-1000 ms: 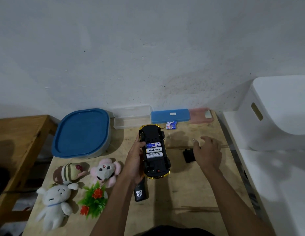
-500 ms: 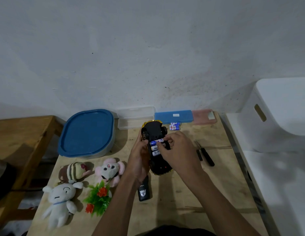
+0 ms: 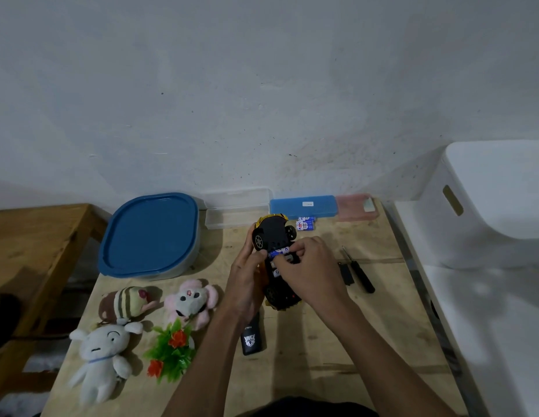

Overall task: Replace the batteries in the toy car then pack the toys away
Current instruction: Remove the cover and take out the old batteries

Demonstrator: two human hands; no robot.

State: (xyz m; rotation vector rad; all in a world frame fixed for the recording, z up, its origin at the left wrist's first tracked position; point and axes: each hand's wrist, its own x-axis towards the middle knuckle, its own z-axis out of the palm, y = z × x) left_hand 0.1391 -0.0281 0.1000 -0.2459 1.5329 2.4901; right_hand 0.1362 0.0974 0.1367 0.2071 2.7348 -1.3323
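— Where is the toy car (image 3: 272, 233)?

— Belly-up above the wooden table (image 3: 322, 371), yellow nose toward the wall. The left hand (image 3: 245, 281) grips it along its left side, thumb lying on the black underside.

— And the other hand?

— The right hand (image 3: 310, 272) is curled over the open battery bay, fingertips on the batteries (image 3: 278, 252). Only slivers of blue-and-white label show between the fingers. Whether it pinches a cell or merely presses, I cannot tell; its own knuckles hide that.

— How much of the car is covered?

— The middle and most of the rear; one rear corner shows below the wrist.

— What lies around it?

— To the right, a black screwdriver (image 3: 360, 273) and, beside it, a small dark piece (image 3: 346, 273), too dim to identify. A pack of spare batteries (image 3: 306, 225) sits just behind the car, its print too small to read. A black remote control (image 3: 252, 338) is half under the left forearm.

— The toys?

— Three plush toys (image 3: 101, 356) and a plastic plant (image 3: 172, 350) at the left, in front of a blue-lidded container (image 3: 151, 233).
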